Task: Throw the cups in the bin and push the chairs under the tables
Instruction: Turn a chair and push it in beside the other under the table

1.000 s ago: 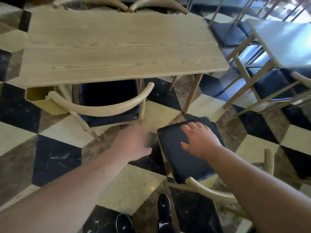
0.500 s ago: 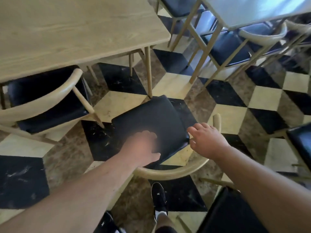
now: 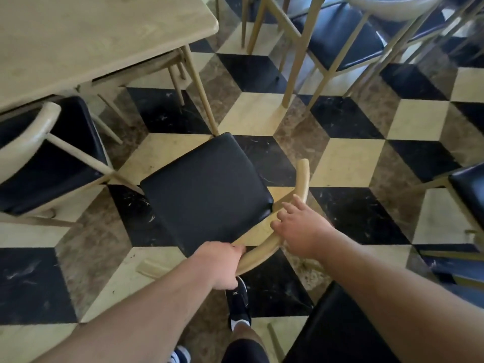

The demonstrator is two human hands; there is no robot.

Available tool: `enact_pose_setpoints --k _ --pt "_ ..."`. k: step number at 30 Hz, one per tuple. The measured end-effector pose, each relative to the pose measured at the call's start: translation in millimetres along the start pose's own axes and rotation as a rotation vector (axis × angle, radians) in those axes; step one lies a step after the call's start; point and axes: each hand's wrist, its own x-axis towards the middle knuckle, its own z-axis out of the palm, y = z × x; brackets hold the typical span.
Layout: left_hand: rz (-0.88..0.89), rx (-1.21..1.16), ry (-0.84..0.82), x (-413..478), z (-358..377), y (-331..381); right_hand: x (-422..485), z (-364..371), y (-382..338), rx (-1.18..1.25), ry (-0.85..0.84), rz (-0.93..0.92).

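Note:
A chair with a black seat [image 3: 207, 189] and a curved pale wooden backrest [image 3: 301, 184] stands out on the floor, just off the corner of a light wooden table [image 3: 86, 35]. My left hand [image 3: 218, 265] is closed around the near part of the backrest. My right hand [image 3: 301, 231] rests on the backrest further right, fingers spread and only loosely over the rail. No cups or bin are in view.
A second black-seated chair [image 3: 47, 158] sits partly under the table at left. More chairs [image 3: 345, 40] and table legs crowd the top right. Another chair [image 3: 468, 192] is at the right edge, a black seat [image 3: 340, 334] lies close at bottom right. My shoes [image 3: 237, 299] are below.
The view has swung right and down. My left hand moved from above the seat onto the backrest and closed on it. My right hand came down onto the rail.

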Motion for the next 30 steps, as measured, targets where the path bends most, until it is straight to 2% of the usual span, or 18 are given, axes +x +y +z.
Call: enact_pose_setpoints --k 3,9,15,22,30 --pt "-0.104 -0.141 -0.096 -0.9 8.0 -12.3 16.5 -11.8 -5.5 -0.011 -0.056 -0.028" --pt "-0.163 -0.224 0.042 -12.6 11.1 -57.4 47.7 -38.3 -11.3 -0.021 -0.024 -0.075" --pt "-0.145 -0.159 0.201 -18.5 -3.3 -134.2 101.4 -80.5 -32.4 -0.012 -0.015 -0.029" --pt "-0.122 0.000 0.311 -24.1 -32.0 -226.1 158.4 -134.4 -40.9 0.002 0.003 0.010" --pt "-0.153 -0.011 0.343 -5.4 -97.9 -300.9 237.5 -197.3 -12.0 0.026 0.020 0.002"
